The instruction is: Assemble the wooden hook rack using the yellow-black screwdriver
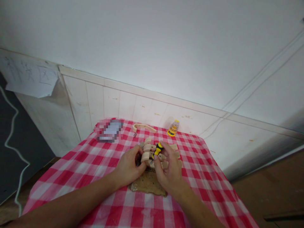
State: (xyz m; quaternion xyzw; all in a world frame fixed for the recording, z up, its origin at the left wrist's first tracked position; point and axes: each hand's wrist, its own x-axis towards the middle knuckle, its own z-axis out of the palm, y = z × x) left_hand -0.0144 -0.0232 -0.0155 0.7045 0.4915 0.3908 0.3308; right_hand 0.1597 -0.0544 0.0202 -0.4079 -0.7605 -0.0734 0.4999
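Observation:
My right hand (pixel 169 171) is closed around a small yellow-and-black screwdriver (pixel 158 148). The tool slants down toward a row of curved pale wooden hooks (pixel 145 155), near a small dark spot on the closest one. My left hand (pixel 129 166) grips the curved left end of that closest hook between thumb and fingers. Several hooks lie side by side, their straight ends reaching right, past my right hand. Beneath them is a brown, glossy slab (pixel 148 183) with a dark pattern near the hooks. My fingers partly hide the screwdriver's tip and the hooks.
A loose wooden hook (pixel 146 127) lies behind the row, with a small metal piece (pixel 135 134) beside it. A yellow-capped clear case (pixel 173 128) stands back right. A blurred phone-like rectangle (pixel 110 130) lies back left. The checked tablecloth (pixel 95 180) reaches the white wall (pixel 152 57).

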